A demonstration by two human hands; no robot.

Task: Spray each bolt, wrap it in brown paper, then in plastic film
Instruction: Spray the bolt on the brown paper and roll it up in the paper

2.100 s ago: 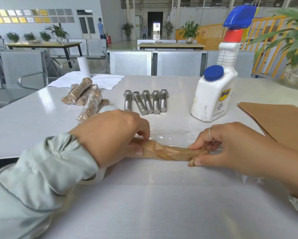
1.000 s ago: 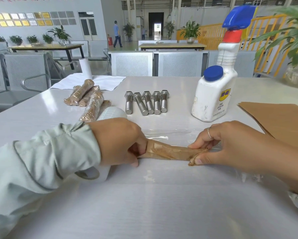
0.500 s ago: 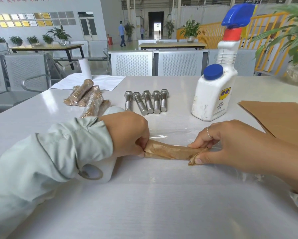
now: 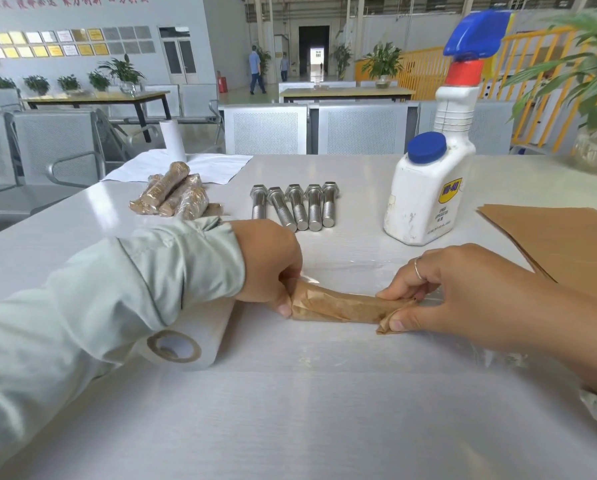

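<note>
Hands pinching ends of paper-wrapped bolt [image 4: 342, 308]: left hand [image 4: 267, 263] w/ curled fingers, right hand [image 4: 439, 289] gripping twisted tail. Judging: keep plastic film [image 4: 356, 268] taut while rolling, ends tucked.

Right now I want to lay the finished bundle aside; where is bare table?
Bare table lies left of the wrapped bolts, and between the bare bolts and spray bottle. Crowded: the middle, where the left hand and right hand hold the paper-wrapped bolt on film.
</note>
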